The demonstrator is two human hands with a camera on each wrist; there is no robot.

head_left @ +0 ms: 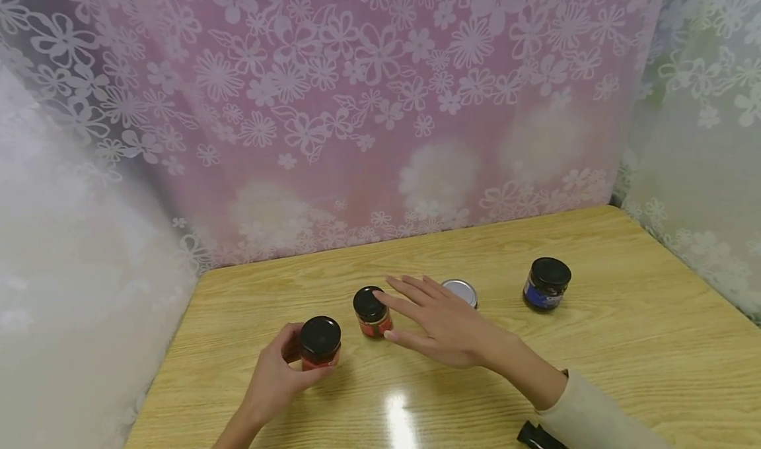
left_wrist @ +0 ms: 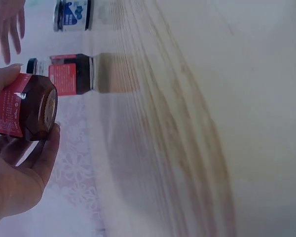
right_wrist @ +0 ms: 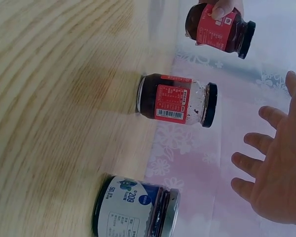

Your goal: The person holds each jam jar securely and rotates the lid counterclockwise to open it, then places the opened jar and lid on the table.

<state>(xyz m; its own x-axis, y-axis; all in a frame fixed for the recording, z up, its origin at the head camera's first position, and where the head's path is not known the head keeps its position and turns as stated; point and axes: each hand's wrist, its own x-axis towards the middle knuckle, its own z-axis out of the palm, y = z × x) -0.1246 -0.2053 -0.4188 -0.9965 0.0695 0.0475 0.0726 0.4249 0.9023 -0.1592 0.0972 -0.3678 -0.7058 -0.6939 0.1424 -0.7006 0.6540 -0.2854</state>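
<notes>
My left hand (head_left: pixel 267 376) grips a dark jar (head_left: pixel 321 343) with a red label and black lid, its fingers and thumb around the sides. The left wrist view shows the jar's base raised off the table. A second red-labelled jar (head_left: pixel 374 320), black-lidded and partly empty of its dark contents, stands upright just right of it. My right hand (head_left: pixel 448 330) hovers with fingers spread and holds nothing. From the head view it partly hides a jar with a silver lid (head_left: pixel 460 292), whose white and blue label (right_wrist: pixel 126 212) appears in the right wrist view.
A black-lidded jar with a blue label (head_left: pixel 545 287) stands farther right on the wooden table (head_left: pixel 630 343). A small black object (head_left: pixel 538 436) lies near the right sleeve. Flowered curtains (head_left: pixel 380 105) hang behind and at the sides.
</notes>
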